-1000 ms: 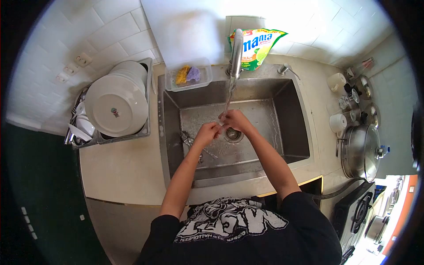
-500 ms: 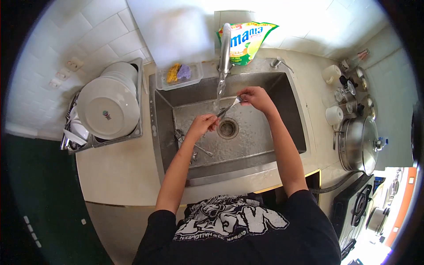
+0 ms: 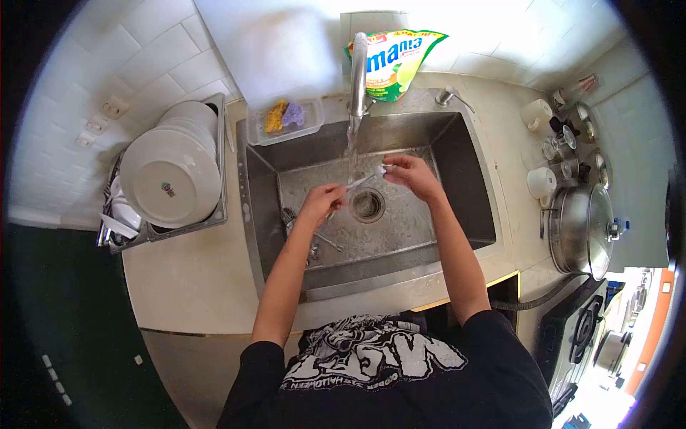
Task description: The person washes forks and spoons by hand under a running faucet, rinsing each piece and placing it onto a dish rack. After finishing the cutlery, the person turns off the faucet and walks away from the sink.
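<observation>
Over the steel sink (image 3: 400, 247), my left hand (image 3: 326, 203) pinches one end of a thin metal utensil (image 3: 361, 181), perhaps a spoon. My right hand (image 3: 411, 176) has its fingers closed at the utensil's other end, beside a small whitish bit. Water runs from the faucet (image 3: 359, 75) just behind the utensil. The round drain (image 3: 367, 205) lies below and between my hands. Several pieces of cutlery (image 3: 327, 242) lie on the sink floor at the left, partly hidden by my left hand and forearm.
Left of the sink stands a rack with white plates (image 3: 170, 179). Behind are a plastic tray (image 3: 312, 127) with yellow and purple scrubbers and a detergent pouch (image 3: 393, 68). Cups (image 3: 541, 182), glasses and a lidded pot (image 3: 575, 232) stand right, near a stove (image 3: 572, 336).
The utensil has turned in my hands. My right hand has moved slightly down and right, and my left hand slightly left. The view has shifted a little.
</observation>
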`<state>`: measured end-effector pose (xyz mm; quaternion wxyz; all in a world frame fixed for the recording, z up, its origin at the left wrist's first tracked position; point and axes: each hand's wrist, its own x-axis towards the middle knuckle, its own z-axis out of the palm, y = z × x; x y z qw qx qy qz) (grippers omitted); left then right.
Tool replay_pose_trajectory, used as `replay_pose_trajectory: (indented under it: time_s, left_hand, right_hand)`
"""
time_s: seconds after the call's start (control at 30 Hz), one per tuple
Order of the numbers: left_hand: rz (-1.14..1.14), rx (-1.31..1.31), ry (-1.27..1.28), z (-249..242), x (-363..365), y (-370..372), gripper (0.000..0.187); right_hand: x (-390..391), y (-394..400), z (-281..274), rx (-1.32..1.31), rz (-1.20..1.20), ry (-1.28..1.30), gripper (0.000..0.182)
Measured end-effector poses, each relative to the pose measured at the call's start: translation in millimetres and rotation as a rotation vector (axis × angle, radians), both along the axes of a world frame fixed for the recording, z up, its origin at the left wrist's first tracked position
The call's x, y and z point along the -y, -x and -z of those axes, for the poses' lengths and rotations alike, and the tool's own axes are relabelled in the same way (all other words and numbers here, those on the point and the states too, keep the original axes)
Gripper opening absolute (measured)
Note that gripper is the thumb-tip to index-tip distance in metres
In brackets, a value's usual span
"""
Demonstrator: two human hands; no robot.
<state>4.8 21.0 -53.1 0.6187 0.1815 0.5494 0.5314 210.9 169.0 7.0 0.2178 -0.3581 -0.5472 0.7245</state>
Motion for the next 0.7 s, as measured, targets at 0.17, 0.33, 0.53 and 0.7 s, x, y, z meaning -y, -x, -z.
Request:
replay_pose_trajectory:
  time_s: [0.17, 0.33, 0.53, 0.7]
  left_hand:
    - [0.101, -0.246, 0.141, -16.4, 18.5, 17.8, 0.025]
    - [-0.032, -0.016, 0.015, -16.9, 33.6, 25.0, 0.026]
    - [-0.063, -0.208, 0.089, 5.9, 48.3, 35.6, 0.025]
    - [0.13, -0.939, 0.13, 6.6, 65.0, 30.2, 0.029]
  right_hand:
    - [6.6, 9.6, 17.1, -0.114, 0.108, 0.243, 0.036]
    - [6.7, 19.2, -4.1, -0.167, 0.173, 0.233, 0.044]
    - [5.7, -1.2, -42.0, -0.08, 0.126, 0.097, 0.047]
    - [17.8, -27.0, -65.0, 0.011, 0.139, 0.021, 0.046]
